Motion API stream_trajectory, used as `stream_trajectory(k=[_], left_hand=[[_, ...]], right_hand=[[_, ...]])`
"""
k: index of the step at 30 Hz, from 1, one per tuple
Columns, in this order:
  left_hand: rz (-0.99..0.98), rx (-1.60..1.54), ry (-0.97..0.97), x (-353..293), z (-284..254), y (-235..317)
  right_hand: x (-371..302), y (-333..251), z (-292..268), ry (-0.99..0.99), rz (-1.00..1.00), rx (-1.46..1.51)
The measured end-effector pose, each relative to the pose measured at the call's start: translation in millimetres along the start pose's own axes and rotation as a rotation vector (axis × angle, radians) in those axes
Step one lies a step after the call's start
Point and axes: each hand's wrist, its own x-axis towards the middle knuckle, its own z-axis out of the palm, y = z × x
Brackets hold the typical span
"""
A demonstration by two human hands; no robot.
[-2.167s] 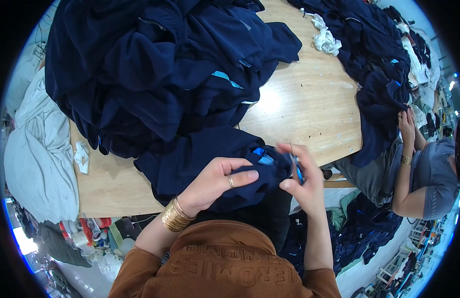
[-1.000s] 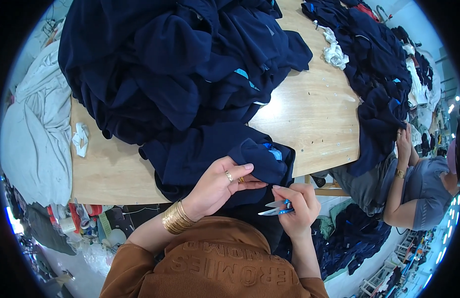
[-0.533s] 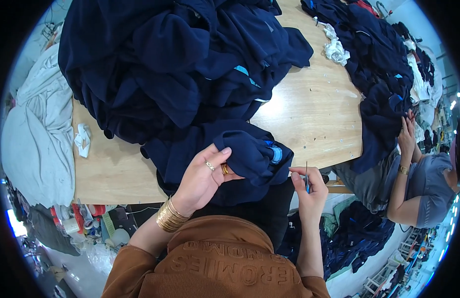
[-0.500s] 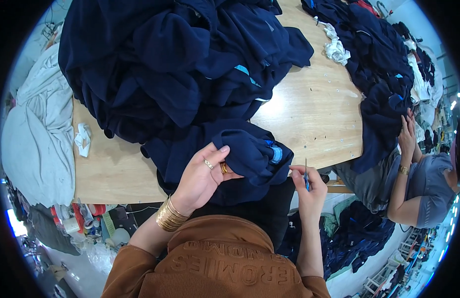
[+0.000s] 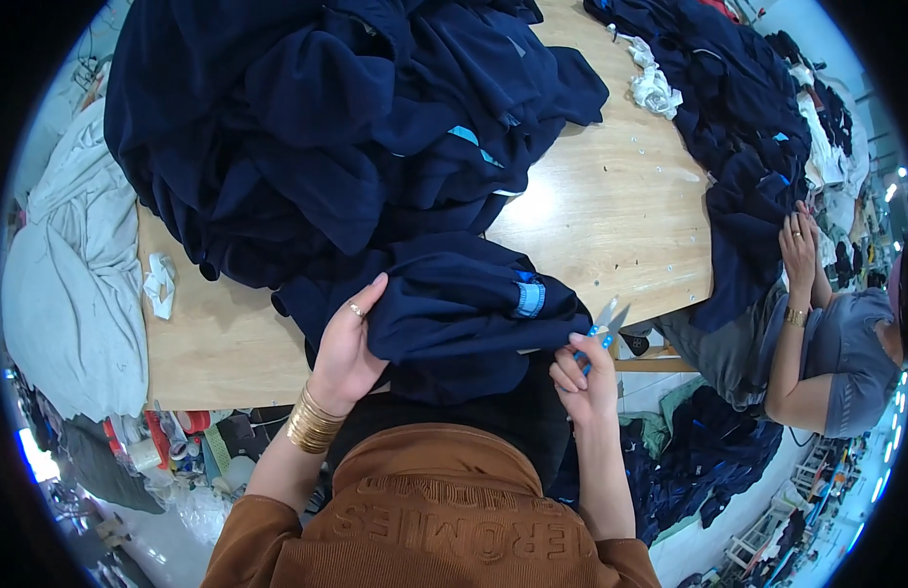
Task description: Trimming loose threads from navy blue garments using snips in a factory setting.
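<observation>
A navy blue garment (image 5: 444, 309) is stretched between my two hands near the table's front edge, with a light blue patch (image 5: 531, 299) showing on its inner side. My left hand (image 5: 348, 348) grips its left end, thumb up along the cloth and the other fingers hidden beneath. At the other end, my right hand (image 5: 586, 380) is closed round blue-handled thread snips (image 5: 608, 321), whose two blades point up and stand apart. The thumb and forefinger of that hand are at the garment's right corner; whether they pinch the cloth, I cannot tell.
A big heap of navy garments (image 5: 277, 127) covers the far left of the wooden table (image 5: 630, 225). Pale grey cloth (image 5: 72, 284) hangs over the left edge. At right, a co-worker's hands (image 5: 799, 245) touch more navy clothing (image 5: 748, 225). Dark clothes (image 5: 709, 461) lie below the table.
My left hand has shifted left and opened out the cloth, pulling it longer. My right hand has turned, so the snips' blades now show spread and point up to the right.
</observation>
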Motion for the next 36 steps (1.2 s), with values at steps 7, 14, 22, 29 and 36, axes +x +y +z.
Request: stream_trajectory(k=[7,14,22,29,36], left_hand=[[0.329,1.397,-0.024,-4.9,-2.9,7.1],[0.95,1.588,-0.24,52.7,47.9,-18.7],[0.21,0.781,-0.379,58.5,47.9,-3.6],[0.383,0.941,-0.469,26.5,48.2,19.7],[0.434,0.987,-0.431,13.4,44.8,23.8]], right_hand=[[-11.9,-5.6,6.2,0.197,-0.134,-0.257],[-15.9,3.4,17.1,0.12,-0.251,-0.243],[-31.9,-36.2,14.3,0.029,-0.198,0.146],[-31.5,-37.1,21.3,0.054,-0.253,0.106],[-28.3,-36.3,16.4,-0.047,-0.303,0.036]])
